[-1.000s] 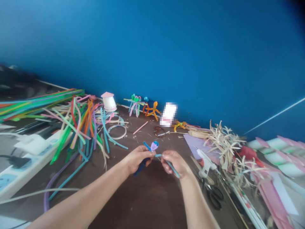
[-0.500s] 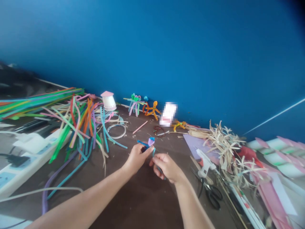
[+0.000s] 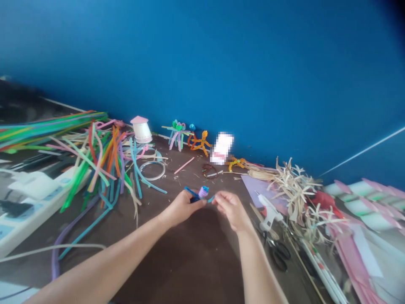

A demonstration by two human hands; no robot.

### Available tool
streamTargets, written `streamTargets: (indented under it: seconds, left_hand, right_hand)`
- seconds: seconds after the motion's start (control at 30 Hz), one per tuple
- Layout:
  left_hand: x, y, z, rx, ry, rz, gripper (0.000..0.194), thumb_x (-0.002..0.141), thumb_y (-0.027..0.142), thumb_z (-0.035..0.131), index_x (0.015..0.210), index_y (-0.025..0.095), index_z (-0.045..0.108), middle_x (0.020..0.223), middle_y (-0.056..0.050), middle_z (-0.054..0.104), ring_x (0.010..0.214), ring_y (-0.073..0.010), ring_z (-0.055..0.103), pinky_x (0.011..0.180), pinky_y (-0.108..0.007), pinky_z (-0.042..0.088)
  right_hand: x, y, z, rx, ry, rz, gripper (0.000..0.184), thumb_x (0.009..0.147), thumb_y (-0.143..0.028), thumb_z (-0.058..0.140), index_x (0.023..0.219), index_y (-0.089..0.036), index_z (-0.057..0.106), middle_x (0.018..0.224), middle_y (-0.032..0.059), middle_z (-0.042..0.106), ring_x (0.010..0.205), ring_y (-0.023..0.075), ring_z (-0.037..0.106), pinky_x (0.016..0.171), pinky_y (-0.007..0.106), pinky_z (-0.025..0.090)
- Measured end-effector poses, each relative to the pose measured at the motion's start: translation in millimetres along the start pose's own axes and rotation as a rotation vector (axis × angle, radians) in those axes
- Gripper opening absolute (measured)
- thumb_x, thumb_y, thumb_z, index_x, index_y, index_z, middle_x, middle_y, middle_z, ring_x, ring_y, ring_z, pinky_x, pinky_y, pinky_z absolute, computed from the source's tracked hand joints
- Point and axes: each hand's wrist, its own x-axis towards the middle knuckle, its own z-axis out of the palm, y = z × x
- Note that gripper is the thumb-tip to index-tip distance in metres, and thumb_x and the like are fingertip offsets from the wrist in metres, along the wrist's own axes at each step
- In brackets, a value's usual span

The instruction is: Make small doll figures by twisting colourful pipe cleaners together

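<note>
Over the middle of the dark table, my left hand point(image 3: 182, 207) is closed around a small figure of bent pipe cleaners point(image 3: 203, 192), its top lilac and blue, with dark blue ends poking out by my fingers. My right hand point(image 3: 229, 207) pinches a light blue pipe cleaner point(image 3: 210, 199) that runs across from the figure. Only a short piece of that strand shows between the two hands; the rest is hidden by my fingers. Behind them on the table stand an orange pipe-cleaner figure point(image 3: 201, 141) and a green and lilac one point(image 3: 177, 134).
Loose pipe cleaners point(image 3: 104, 164) and a power strip point(image 3: 44, 209) lie at left, near a white cup with a pink top point(image 3: 141, 131). On the right are a glue gun point(image 3: 268, 211), black-handled scissors point(image 3: 280, 255) and dried husk flowers point(image 3: 294, 185). A blue wall point(image 3: 202, 63) rises behind.
My right hand came in close beside the left and lower, then moved up and a little right, pulling the light blue strand sideways. My left hand keeps its hold on the figure.
</note>
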Motion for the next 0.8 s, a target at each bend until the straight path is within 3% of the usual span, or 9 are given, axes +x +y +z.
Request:
streamTargets:
  seconds: [0.13, 0.3, 0.53, 0.67, 0.8]
  left_hand:
    - [-1.6, 0.0, 0.2, -0.217, -0.134, -0.061, 0.032, 0.071, 0.041, 0.055, 0.053, 0.015, 0.047, 0.040, 0.006, 0.038, 0.039, -0.0065, 0.034, 0.042, -0.020, 0.025]
    - [1.0, -4.4, 2.5, -0.362, -0.006, -0.037, 0.034, 0.072, 0.042, 0.056, 0.054, 0.015, 0.047, 0.043, 0.005, 0.039, 0.041, -0.0063, 0.033, 0.042, -0.019, 0.029]
    - [3.7, -12.7, 3.9, -0.030, 0.276, -0.008, 0.038, 0.073, 0.042, 0.053, 0.047, 0.016, 0.045, 0.039, 0.004, 0.039, 0.039, -0.0077, 0.036, 0.042, -0.020, 0.027]
    - [4.4, -14.5, 1.1, 0.022, 0.276, -0.009, 0.037, 0.071, 0.042, 0.054, 0.047, 0.015, 0.047, 0.039, 0.006, 0.038, 0.039, -0.0068, 0.032, 0.040, -0.020, 0.023]
    - [3.8, -11.3, -0.6, 0.042, 0.229, -0.031, 0.036, 0.071, 0.043, 0.055, 0.048, 0.015, 0.047, 0.037, 0.006, 0.036, 0.037, -0.0064, 0.030, 0.040, -0.021, 0.019]
  right_hand:
    - [3.8, 3.2, 0.7, -0.014, 0.039, 0.038, 0.026, 0.074, -0.038, 0.052, 0.059, -0.016, 0.051, 0.043, -0.0089, 0.027, 0.039, 0.0052, 0.021, 0.039, 0.020, 0.012]
    - [5.7, 11.6, 10.2, -0.125, -0.038, 0.067, 0.031, 0.080, -0.037, 0.043, 0.059, -0.016, 0.051, 0.041, -0.0079, 0.029, 0.038, 0.0061, 0.024, 0.040, 0.021, 0.015]
    - [-2.6, 9.4, 20.7, -0.355, -0.197, -0.056, 0.033, 0.085, -0.034, 0.040, 0.060, -0.016, 0.052, 0.047, -0.0044, 0.040, 0.044, 0.0078, 0.035, 0.045, 0.020, 0.026]
    - [-8.3, -1.9, 16.5, -0.335, -0.229, -0.114, 0.032, 0.084, -0.038, 0.044, 0.062, -0.016, 0.051, 0.049, -0.0050, 0.038, 0.046, 0.0077, 0.033, 0.045, 0.020, 0.025]
    - [-7.2, -4.0, 10.5, -0.235, -0.088, -0.138, 0.030, 0.082, -0.039, 0.047, 0.061, -0.016, 0.050, 0.049, -0.0061, 0.032, 0.045, 0.0072, 0.027, 0.044, 0.021, 0.019]
